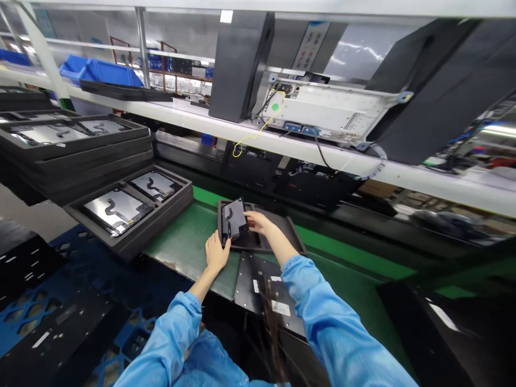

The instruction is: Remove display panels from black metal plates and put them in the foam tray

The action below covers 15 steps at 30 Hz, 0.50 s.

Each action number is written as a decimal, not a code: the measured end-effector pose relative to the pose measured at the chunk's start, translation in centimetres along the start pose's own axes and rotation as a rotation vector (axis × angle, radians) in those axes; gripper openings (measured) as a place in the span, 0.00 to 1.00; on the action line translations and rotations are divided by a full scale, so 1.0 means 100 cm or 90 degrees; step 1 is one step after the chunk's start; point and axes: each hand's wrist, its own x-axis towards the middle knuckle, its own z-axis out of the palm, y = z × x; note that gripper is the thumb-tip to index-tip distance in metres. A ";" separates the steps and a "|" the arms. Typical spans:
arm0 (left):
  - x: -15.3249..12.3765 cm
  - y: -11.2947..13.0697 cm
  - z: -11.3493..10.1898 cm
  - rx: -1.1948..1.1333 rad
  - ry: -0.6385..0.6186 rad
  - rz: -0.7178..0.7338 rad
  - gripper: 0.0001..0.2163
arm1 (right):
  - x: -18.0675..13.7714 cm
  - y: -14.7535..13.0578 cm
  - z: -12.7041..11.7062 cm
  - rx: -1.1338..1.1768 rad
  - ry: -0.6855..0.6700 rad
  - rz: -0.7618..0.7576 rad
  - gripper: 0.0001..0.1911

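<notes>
A flat display panel (234, 217) with a silvery back and a dark flex cable is tilted over the left compartment of a black foam tray (280, 236). My right hand (258, 221) pinches the panel at its right edge. At the panel's lower left corner, my left hand (217, 251) closes its fingers and thumb on the edge, close to the tray's rim. The compartment right of the panel shows bare black foam, partly covered by my right forearm. The tray rests on a green work surface (181, 236).
To the left, another foam tray (177, 196) holds two similar panels, beside a stack of foam trays (133, 142). A dark metal plate (252, 285) lies nearer me. A white shelf (193, 115) crosses above, carrying a white machine (322, 110) with hanging cables and blue bins (100, 70).
</notes>
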 end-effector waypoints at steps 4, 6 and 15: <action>0.001 -0.003 -0.003 -0.020 -0.012 0.004 0.32 | -0.026 0.016 0.013 -0.041 -0.039 -0.026 0.20; 0.001 -0.003 -0.006 -0.029 -0.029 0.016 0.28 | -0.031 0.020 0.009 -0.071 0.003 -0.046 0.19; 0.008 0.003 -0.011 -0.025 -0.062 0.029 0.21 | -0.028 -0.003 -0.057 -0.321 0.260 -0.118 0.25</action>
